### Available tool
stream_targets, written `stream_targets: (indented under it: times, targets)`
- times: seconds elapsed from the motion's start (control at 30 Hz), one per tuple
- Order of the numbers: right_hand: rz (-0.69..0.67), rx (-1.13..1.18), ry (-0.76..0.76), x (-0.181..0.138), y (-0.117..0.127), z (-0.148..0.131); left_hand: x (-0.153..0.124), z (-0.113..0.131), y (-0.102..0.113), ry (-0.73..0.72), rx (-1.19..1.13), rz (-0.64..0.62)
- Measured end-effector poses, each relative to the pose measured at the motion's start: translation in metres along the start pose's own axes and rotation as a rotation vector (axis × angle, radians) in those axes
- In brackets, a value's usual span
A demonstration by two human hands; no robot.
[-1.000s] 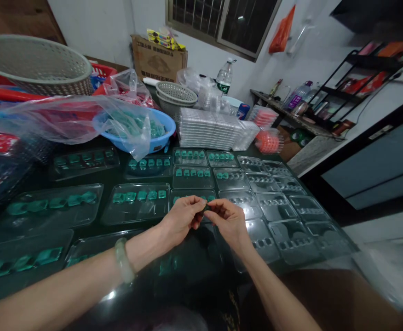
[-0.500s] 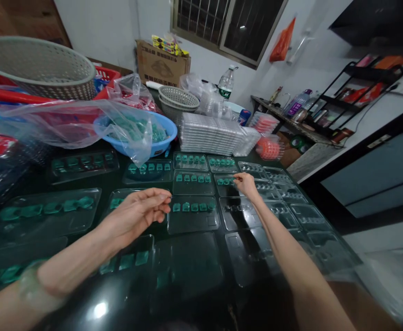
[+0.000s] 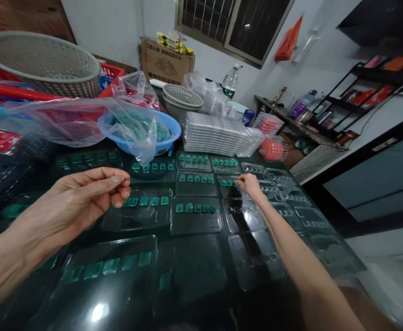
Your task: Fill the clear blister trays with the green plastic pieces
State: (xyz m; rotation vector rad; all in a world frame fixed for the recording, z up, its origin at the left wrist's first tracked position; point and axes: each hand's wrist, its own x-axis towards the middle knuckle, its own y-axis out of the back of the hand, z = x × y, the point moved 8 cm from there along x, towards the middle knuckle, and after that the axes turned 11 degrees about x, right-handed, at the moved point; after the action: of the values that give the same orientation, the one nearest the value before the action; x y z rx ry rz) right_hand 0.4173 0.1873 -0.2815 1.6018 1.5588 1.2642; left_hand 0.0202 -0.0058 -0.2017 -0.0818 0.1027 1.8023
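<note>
Rows of clear plastic blister trays (image 3: pixel 194 215) lie on a dark glossy table; many hold small green pieces (image 3: pixel 196 208). My right hand (image 3: pixel 249 184) reaches forward with fingers pinched at a tray (image 3: pixel 229 185) that holds a few green pieces; what it pinches is too small to make out. My left hand (image 3: pixel 86 198) hovers above the table at the left, fingers curled with thumb against fingertips, and nothing shows in it. A blue bowl (image 3: pixel 160 145) of green pieces under a clear plastic bag sits behind the trays.
A stack of clear empty trays (image 3: pixel 218 135) stands behind the rows. Perforated baskets (image 3: pixel 39 64), red crates, a cardboard box (image 3: pixel 165 62) and a water bottle (image 3: pixel 229 82) crowd the back left. A shelf with clutter (image 3: pixel 312 119) stands at the right, past the table's edge.
My hands were pinched together near me; the right one reached forward to a tray and stays there. My left hand has drawn back to the left and nearer to me.
</note>
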Motion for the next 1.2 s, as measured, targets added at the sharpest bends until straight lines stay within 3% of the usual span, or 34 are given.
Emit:
stream_targets:
  times: [0.3, 0.7, 1.2]
  targets:
    - [-0.042, 0.061, 0.044, 0.007, -0.002, 0.006, 0.002, 0.005, 0.009, -0.01, -0.031, 0.057]
    - [-0.019, 0.02, 0.092, -0.004, -0.003, -0.011, 0.0, 0.003, 0.002, 0.004, -0.01, 0.004]
    - [-0.203, -0.175, 0.108, -0.004, -0.017, -0.022, 0.004, 0.003, -0.008, -0.016, -0.015, -0.009]
